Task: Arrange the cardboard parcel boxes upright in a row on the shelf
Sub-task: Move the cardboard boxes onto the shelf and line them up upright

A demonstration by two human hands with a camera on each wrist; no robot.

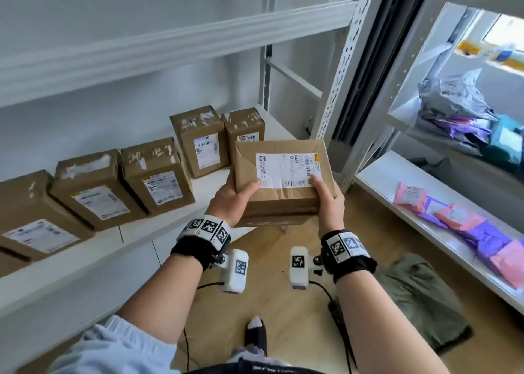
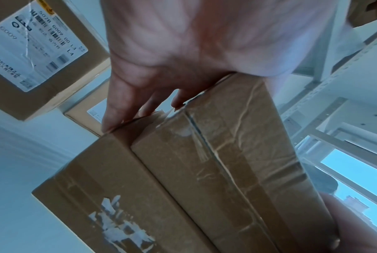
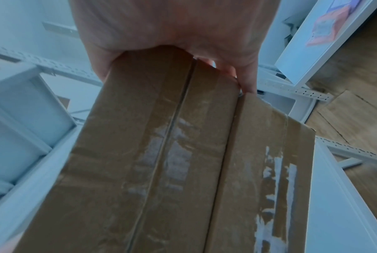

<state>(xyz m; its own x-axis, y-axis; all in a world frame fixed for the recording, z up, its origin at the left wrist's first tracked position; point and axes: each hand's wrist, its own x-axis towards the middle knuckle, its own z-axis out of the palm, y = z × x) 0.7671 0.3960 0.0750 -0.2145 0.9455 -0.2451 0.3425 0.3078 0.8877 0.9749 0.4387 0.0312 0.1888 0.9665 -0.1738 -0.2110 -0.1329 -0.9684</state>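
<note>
From the head view, five boxes [image 1: 154, 175] are already standing in a row along the shelf [image 1: 170, 226], running toward its right end. A sixth, the held box [image 1: 283, 181], is hanging in the air just off the shelf's front edge near that right end, label up and lying flat, not yet upright. The left hand [image 1: 235, 195] and right hand [image 1: 326, 198] are both gripping it, thumbs on top. So by my reckoning most of the row is done; this one needs turning and setting down.

Left wrist view: fingers [image 2: 126, 102] are curling around the taped end of the box.

Right wrist view: fingers [image 3: 246, 80] are clamping the other taped end, above the shelf's edge.
</note>
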